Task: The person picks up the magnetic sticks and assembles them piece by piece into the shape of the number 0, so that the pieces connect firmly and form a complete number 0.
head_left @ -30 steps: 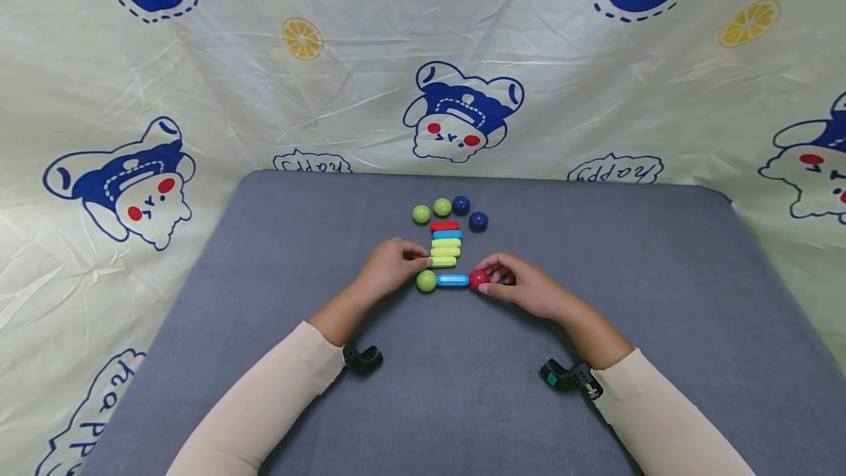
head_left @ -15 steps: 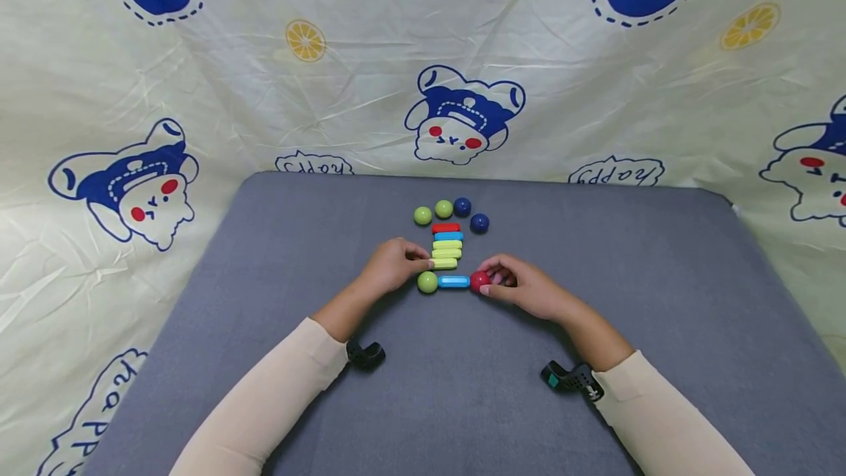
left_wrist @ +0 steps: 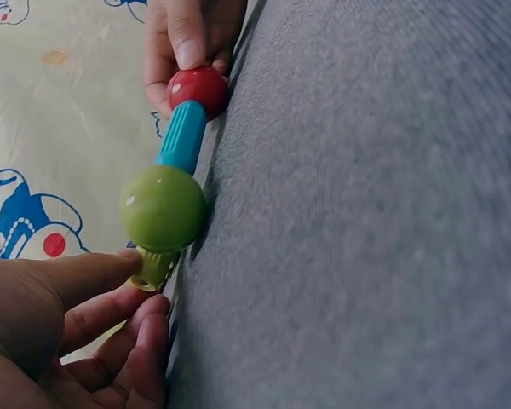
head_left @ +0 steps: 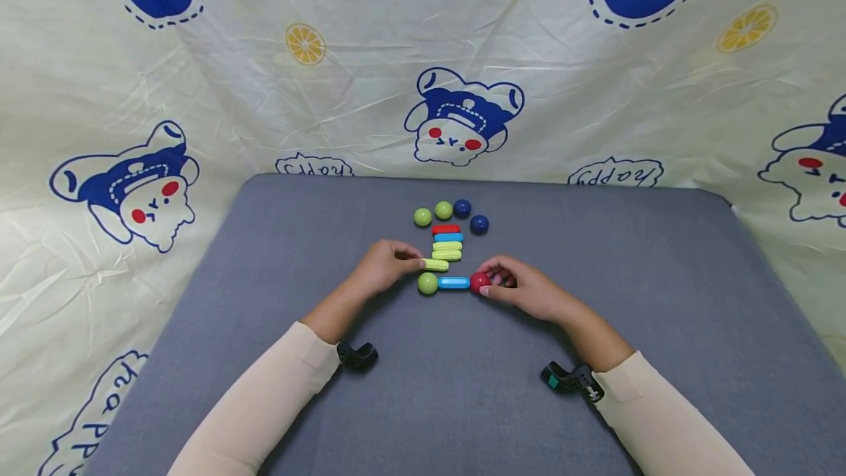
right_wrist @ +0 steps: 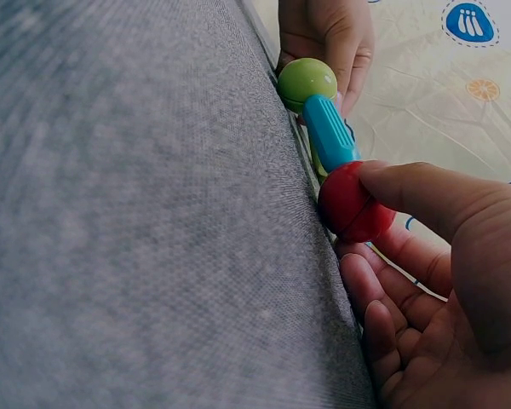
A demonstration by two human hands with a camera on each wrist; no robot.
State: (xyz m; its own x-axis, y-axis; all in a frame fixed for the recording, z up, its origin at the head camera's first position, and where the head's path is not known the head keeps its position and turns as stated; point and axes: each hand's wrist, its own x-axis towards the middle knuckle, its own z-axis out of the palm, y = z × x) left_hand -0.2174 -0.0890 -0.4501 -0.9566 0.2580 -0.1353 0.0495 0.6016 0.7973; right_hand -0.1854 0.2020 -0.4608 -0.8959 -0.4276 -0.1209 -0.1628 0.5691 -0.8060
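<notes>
My left hand (head_left: pixel 386 268) pinches the end of a yellow-green rod (head_left: pixel 436 265) between thumb and fingers. In the left wrist view, that rod (left_wrist: pixel 152 268) is partly hidden behind a green ball (left_wrist: pixel 163 209). My right hand (head_left: pixel 525 286) holds a red ball (head_left: pixel 479 283) between thumb and fingers. A blue rod (head_left: pixel 454 283) joins the red ball to the green ball, and this joined piece lies crosswise nearest me. In the right wrist view, the thumb presses on the red ball (right_wrist: pixel 355 203), with the blue rod (right_wrist: pixel 330 134) running away from it.
Behind the held rod lie two more yellow-green rods (head_left: pixel 447 250), a blue rod (head_left: pixel 449 238) and a red rod (head_left: pixel 446 229) in a column. Two green balls (head_left: pixel 443 210) and two dark blue balls (head_left: pixel 462 208) sit beyond them on the grey table (head_left: pixel 595 241). A printed sheet (head_left: pixel 357 109) hangs behind.
My left hand has drawn the nearest yellow-green rod a little to the left, out of line with the column. The right hand and the joined piece stay in place.
</notes>
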